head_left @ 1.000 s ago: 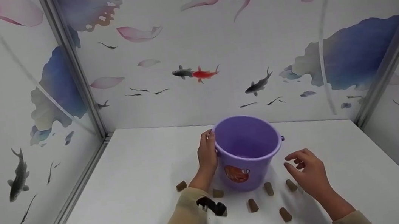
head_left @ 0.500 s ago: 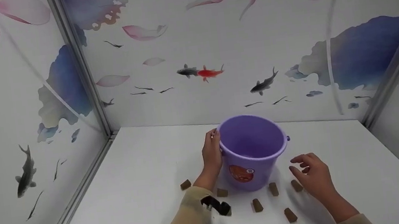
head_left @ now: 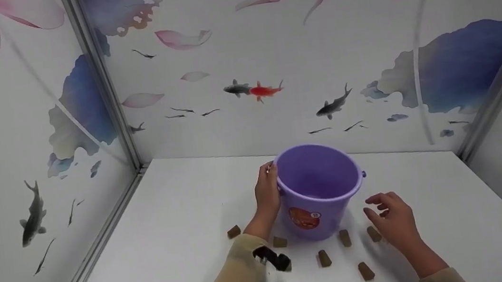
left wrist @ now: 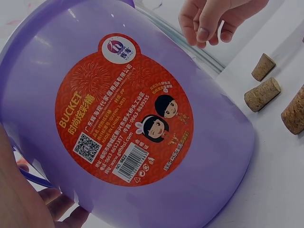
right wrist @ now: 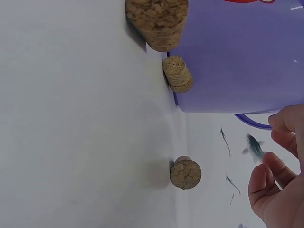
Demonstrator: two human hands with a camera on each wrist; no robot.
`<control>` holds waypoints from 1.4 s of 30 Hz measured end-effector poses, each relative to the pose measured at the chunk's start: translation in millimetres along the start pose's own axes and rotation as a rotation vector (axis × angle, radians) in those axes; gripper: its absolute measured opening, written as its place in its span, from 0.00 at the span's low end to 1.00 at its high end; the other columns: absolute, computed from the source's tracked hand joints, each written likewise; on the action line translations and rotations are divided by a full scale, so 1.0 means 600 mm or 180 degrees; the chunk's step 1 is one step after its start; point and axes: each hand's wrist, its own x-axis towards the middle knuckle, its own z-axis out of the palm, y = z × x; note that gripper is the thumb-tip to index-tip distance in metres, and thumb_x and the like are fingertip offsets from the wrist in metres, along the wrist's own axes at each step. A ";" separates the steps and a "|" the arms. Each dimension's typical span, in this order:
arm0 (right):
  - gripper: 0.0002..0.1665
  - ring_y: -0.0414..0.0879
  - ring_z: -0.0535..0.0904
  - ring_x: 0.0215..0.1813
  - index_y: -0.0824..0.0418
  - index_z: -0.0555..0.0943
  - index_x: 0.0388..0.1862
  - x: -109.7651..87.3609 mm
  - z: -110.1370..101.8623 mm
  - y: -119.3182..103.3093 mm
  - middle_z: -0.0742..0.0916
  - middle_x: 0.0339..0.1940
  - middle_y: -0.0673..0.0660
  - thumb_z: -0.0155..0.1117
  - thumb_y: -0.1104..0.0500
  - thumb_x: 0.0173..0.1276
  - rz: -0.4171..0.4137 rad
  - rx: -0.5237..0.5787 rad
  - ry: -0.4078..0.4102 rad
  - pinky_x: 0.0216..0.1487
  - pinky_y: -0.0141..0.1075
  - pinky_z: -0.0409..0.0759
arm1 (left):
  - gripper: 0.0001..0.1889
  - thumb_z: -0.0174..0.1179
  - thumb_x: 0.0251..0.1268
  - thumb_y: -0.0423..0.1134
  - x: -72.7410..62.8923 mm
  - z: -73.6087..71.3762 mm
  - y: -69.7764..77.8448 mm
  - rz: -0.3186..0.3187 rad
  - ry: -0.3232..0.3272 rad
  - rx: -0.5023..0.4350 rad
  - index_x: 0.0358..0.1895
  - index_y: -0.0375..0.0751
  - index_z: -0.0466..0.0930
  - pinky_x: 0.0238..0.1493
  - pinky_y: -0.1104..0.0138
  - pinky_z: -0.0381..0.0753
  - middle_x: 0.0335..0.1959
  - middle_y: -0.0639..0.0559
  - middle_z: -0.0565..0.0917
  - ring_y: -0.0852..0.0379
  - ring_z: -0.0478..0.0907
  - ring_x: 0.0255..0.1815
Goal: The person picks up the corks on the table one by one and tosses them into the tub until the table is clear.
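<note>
A purple plastic bucket (head_left: 334, 212) stands upright on the white table, a round red label (left wrist: 123, 109) on its side. My left hand (head_left: 267, 191) holds the bucket's left side just below the rim, fingers bent against the wall near the handle (left wrist: 34, 178). To the bucket's right, my right hand (head_left: 394, 219) hovers with loosely bent fingers and nothing between them. Several tapered cork stoppers lie around the base. One cork (head_left: 374, 233) is close beside my right hand, another cork (head_left: 345, 238) in front of the bucket.
Further corks are spread nearer to me, such as a cork (head_left: 366, 271) at the front. A lone cork (head_left: 233, 232) lies left of my left wrist. White panels (head_left: 192, 134) printed with fish and lotus enclose the table (head_left: 173, 246) at the back and sides.
The head view has swung slightly, shifting everything a little to the right in it. The bucket, the corks and both hands keep nearly the same places relative to one another.
</note>
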 end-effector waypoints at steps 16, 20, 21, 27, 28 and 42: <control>0.10 0.58 0.85 0.47 0.62 0.88 0.48 0.001 0.006 0.025 0.88 0.46 0.62 0.75 0.64 0.68 0.0032 -0.0024 -0.0082 0.44 0.32 0.84 | 0.27 0.43 0.83 0.59 0.000 -0.001 -0.002 0.0019 -0.0001 0.0050 0.70 0.49 0.77 0.50 0.60 0.80 0.64 0.46 0.85 0.51 0.81 0.55; 0.10 0.57 0.85 0.49 0.61 0.88 0.49 0.002 0.006 0.028 0.87 0.48 0.63 0.74 0.61 0.71 0.0154 -0.0061 -0.0198 0.47 0.35 0.85 | 0.26 0.43 0.83 0.58 0.000 -0.001 -0.001 0.0015 0.0014 0.0053 0.70 0.48 0.77 0.56 0.55 0.82 0.66 0.46 0.84 0.49 0.81 0.61; 0.11 0.57 0.85 0.50 0.60 0.88 0.50 0.003 0.006 0.029 0.87 0.49 0.63 0.74 0.61 0.71 0.0185 -0.0065 -0.0231 0.47 0.36 0.85 | 0.26 0.43 0.83 0.58 0.000 -0.001 -0.001 0.0015 0.0026 0.0062 0.70 0.49 0.77 0.58 0.54 0.82 0.67 0.46 0.84 0.49 0.81 0.62; 0.13 0.57 0.85 0.52 0.60 0.87 0.53 0.006 0.001 0.034 0.87 0.51 0.64 0.73 0.59 0.73 0.0302 -0.0091 -0.0429 0.50 0.36 0.84 | 0.27 0.43 0.83 0.59 0.000 0.002 0.001 0.0010 0.0031 0.0055 0.69 0.48 0.77 0.62 0.51 0.80 0.67 0.46 0.84 0.48 0.80 0.64; 0.13 0.57 0.85 0.52 0.60 0.87 0.53 0.006 0.000 0.034 0.87 0.52 0.63 0.73 0.59 0.73 0.0322 -0.0106 -0.0446 0.51 0.36 0.84 | 0.27 0.42 0.83 0.59 -0.001 0.003 0.002 -0.0001 0.0011 0.0044 0.69 0.48 0.77 0.61 0.52 0.81 0.67 0.46 0.84 0.49 0.80 0.63; 0.13 0.59 0.86 0.52 0.61 0.87 0.53 0.012 0.009 0.049 0.87 0.51 0.64 0.73 0.60 0.71 0.0336 -0.0126 -0.0581 0.56 0.51 0.83 | 0.26 0.42 0.84 0.59 -0.001 -0.005 0.004 -0.0032 -0.0085 -0.0059 0.70 0.50 0.76 0.42 0.65 0.79 0.62 0.46 0.84 0.55 0.80 0.49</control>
